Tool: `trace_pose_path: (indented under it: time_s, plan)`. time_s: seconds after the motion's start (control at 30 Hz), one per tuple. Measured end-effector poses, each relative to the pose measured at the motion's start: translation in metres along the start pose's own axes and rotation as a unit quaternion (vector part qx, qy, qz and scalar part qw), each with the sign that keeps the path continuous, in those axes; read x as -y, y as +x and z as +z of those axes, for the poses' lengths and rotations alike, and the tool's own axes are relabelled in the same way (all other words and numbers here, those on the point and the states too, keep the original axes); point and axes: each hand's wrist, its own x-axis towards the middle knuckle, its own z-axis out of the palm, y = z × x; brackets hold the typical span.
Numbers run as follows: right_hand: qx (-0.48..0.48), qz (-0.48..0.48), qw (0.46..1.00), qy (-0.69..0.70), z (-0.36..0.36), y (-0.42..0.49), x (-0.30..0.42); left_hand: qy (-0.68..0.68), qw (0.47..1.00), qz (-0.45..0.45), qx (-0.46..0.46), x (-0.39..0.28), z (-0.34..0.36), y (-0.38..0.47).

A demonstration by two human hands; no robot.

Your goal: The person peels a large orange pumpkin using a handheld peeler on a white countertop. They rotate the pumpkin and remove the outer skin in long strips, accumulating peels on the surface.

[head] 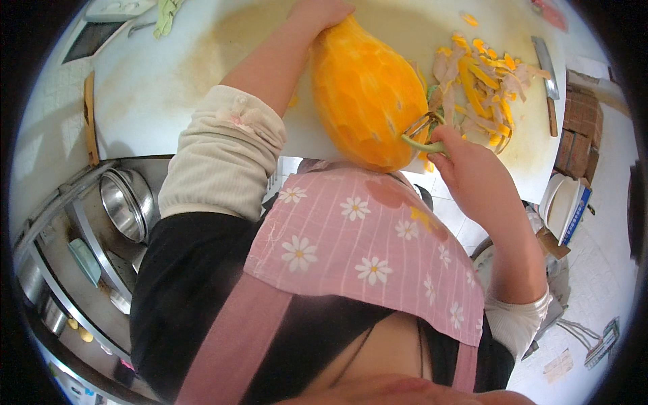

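A large peeled orange squash (367, 86) lies slantwise over the near part of the white work surface (147, 111), its broad end close to my apron. My left hand (324, 14) grips the narrow far end, partly cut off by the top of the picture. In my right hand (468, 169) is a vegetable peeler (425, 145) with a pale green handle. Its metal head is against or very near the squash's right side. Small patches of paler skin show there. Peelings (481, 86) in orange and tan strips are heaped to the right of the squash.
A cleaver (547, 68) with a wooden handle lies by the right edge of the surface. At the upper left are a green cloth (166, 17) and a white device with a dark panel (93, 40). Steel bowls (124, 205) stand on metal shelving (96, 248) below left.
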Motion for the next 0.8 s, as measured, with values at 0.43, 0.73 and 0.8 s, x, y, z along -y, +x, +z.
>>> trace_pose_path:
  time_s: [0.43, 0.73, 0.8]
  plan:
    - [-0.002, -0.002, 1.000, -0.016, -0.002, -0.014, -0.006, 0.038, 0.999, 0.006, -0.005, 0.006, -0.003, -0.008]
    - [-0.005, -0.037, 0.995, -0.088, 0.008, 0.002, 0.029, 0.024, 1.000, 0.007, 0.002, 0.005, 0.004, -0.009]
    - [0.003, -0.022, 0.992, -0.120, 0.009, -0.005, 0.029, 0.022, 1.000, 0.007, 0.004, 0.006, 0.005, -0.012]
